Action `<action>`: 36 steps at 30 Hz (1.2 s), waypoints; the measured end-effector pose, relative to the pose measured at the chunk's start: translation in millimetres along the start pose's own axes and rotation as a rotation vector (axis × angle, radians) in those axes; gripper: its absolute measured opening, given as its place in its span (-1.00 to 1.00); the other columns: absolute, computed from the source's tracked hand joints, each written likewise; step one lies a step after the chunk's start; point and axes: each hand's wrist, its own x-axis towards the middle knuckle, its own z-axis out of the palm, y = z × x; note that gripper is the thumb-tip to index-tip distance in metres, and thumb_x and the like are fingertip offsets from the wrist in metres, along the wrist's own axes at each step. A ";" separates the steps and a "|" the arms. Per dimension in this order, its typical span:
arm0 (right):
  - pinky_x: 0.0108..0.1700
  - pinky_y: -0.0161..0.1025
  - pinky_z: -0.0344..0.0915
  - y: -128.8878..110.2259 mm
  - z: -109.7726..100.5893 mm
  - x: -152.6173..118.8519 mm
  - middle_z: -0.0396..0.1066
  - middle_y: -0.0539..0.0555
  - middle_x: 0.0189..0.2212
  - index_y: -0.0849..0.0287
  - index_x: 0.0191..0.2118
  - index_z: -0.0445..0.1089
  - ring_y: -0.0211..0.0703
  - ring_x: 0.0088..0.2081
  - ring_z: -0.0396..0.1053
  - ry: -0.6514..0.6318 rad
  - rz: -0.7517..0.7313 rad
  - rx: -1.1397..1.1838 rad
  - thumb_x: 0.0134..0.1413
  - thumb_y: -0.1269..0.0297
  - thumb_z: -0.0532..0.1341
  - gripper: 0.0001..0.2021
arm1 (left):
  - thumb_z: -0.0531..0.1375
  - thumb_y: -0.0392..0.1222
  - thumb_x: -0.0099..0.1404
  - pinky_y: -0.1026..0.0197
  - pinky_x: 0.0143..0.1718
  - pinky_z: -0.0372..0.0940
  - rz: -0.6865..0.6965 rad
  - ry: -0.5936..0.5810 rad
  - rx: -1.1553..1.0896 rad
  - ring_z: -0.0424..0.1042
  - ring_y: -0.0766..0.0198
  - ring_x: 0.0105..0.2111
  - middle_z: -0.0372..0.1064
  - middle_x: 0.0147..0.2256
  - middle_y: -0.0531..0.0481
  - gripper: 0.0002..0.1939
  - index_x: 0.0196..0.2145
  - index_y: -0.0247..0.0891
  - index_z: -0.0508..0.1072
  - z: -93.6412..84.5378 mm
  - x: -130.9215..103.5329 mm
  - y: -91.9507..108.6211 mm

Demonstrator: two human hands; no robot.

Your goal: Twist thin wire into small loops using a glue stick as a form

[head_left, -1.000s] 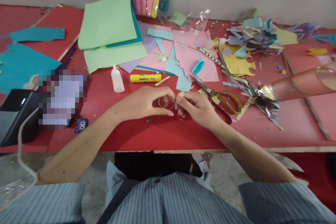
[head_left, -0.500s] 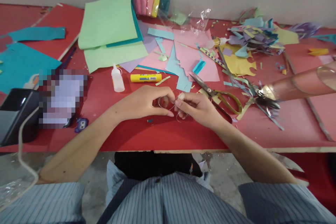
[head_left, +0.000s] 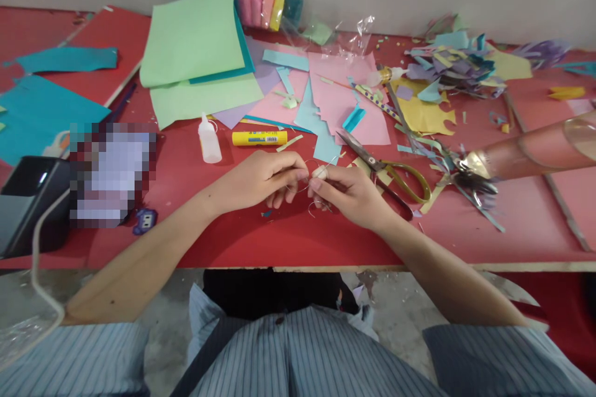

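Note:
Over the front of the red table, my left hand [head_left: 265, 178] is closed in a pinch on a loop of thin, shiny wire [head_left: 310, 207]. Facing it, my right hand [head_left: 350, 195] pinches the same wire together with a small whitish piece [head_left: 321, 171], whose kind I cannot make out. The wire curls between the hands, and a loose curved end hangs below the right fingertips. Just right of that hand lie scissors [head_left: 405, 178] with olive handles. A yellow glue stick [head_left: 259, 138] and a white squeeze bottle [head_left: 210, 141] lie beyond my left hand.
Green paper sheets [head_left: 193, 31], pink paper [head_left: 344, 87] and a heap of shredded paper [head_left: 459, 65] cover the back. A blurred-out phone [head_left: 112, 173] and a black box [head_left: 35, 205] stand left. A clear pinkish tube [head_left: 535, 147] lies right.
My left thumb and fingers have closed from a wide curve to a pinch on the wire loop. The right hand has barely moved; the wire's hanging end has shifted slightly left.

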 end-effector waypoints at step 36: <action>-0.51 -0.41 0.23 1.8 0.8 1.9 0.35 -0.07 -0.58 0.19 -0.47 0.37 -0.40 -0.57 0.29 0.054 -0.129 0.108 0.35 0.17 0.20 -0.66 | 0.26 -0.18 0.39 0.43 -0.52 0.35 0.108 0.002 -0.185 0.48 0.44 -0.51 0.46 -0.40 0.07 -0.80 -0.14 -0.29 0.31 3.6 3.4 -2.9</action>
